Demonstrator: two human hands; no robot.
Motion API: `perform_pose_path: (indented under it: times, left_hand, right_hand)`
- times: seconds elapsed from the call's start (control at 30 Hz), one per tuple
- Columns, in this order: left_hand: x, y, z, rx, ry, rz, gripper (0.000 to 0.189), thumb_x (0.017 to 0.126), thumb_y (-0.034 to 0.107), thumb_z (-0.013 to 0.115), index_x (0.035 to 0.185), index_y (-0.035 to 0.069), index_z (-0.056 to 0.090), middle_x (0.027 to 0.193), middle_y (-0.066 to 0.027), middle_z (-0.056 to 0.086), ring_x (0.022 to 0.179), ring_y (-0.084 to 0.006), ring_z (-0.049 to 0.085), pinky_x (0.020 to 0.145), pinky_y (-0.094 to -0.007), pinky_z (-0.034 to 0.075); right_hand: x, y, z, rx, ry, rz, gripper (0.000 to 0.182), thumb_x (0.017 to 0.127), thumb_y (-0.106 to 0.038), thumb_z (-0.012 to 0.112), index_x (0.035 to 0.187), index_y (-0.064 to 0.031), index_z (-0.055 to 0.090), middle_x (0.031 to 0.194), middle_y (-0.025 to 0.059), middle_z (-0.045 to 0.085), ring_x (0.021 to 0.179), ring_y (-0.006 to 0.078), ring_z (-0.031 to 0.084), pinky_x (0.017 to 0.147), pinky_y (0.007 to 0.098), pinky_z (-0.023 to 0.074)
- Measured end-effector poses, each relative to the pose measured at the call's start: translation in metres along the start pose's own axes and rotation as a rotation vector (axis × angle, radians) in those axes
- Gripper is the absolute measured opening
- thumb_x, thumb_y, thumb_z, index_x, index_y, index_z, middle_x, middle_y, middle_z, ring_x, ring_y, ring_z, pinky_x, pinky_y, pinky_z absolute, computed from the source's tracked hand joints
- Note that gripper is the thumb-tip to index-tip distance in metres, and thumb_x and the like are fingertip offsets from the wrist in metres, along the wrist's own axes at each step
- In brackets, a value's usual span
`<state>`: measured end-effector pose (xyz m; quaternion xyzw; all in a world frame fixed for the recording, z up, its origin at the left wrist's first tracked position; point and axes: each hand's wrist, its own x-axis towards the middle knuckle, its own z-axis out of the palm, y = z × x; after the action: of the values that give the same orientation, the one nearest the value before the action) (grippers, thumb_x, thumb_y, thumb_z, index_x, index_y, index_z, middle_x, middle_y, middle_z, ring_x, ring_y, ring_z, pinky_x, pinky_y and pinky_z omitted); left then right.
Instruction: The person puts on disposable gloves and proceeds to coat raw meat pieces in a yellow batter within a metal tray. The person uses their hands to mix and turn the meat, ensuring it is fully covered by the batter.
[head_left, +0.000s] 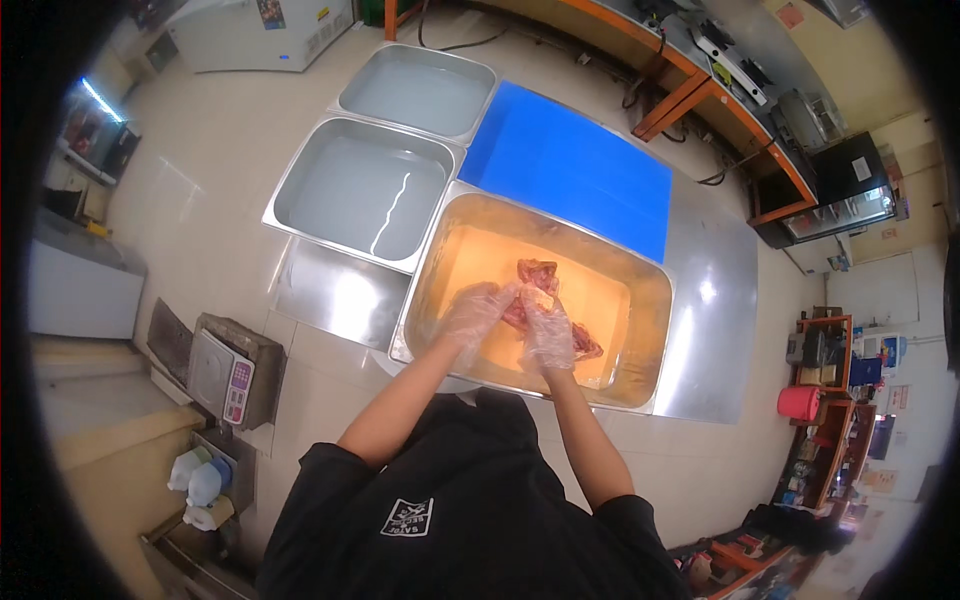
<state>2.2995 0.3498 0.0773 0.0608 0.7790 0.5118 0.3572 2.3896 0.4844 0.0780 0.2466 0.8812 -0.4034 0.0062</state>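
My left hand (476, 311) and my right hand (547, 334), both in clear plastic gloves, are close together over a deep steel pan (645, 300). Between their fingers they grip reddish raw meat (538, 274), with a paler patch showing near the right fingertips. More dark red meat (587, 343) shows beyond the right hand, on its right side. The hands hide the middle, so I cannot tell whether this is one piece or several. Shallow amber-looking liquid (472, 251) appears to cover the bottom of the pan.
Two steel pans, a nearer one (352, 187) and a farther one (420, 90), hold clear liquid at the left. A blue cutting board (574, 172) lies behind my pan on a steel tabletop (712, 315). A weighing scale (221, 371) stands at the lower left.
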Motion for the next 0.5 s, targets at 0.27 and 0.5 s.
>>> perform_pose_path:
  times: [0.27,0.5]
  left_hand:
    - [0.012,-0.024,0.008,0.199,-0.020,0.447,0.048,0.099,0.044,0.049,0.086,0.001,0.065,0.078,-0.0091,0.065,0.074,-0.0165,0.062,0.070,-0.0333,0.050]
    - [0.031,-0.047,0.024,-0.155,-0.089,0.224,0.055,0.102,0.046,0.035,0.101,0.000,0.066,0.084,-0.0121,0.068,0.079,-0.0228,0.064,0.076,-0.0359,0.049]
  right_hand:
    - [-0.004,-0.013,-0.002,0.370,-0.056,0.270,0.047,0.094,-0.045,0.059,0.104,0.0009,0.065,0.081,0.0114,0.066,0.074,0.0169,0.061,0.067,0.0324,0.0490]
    - [-0.002,-0.016,0.006,0.587,0.061,0.395,0.052,0.096,-0.052,0.055,0.097,-0.0015,0.070,0.074,0.0032,0.062,0.069,0.0105,0.056,0.058,0.0267,0.0449]
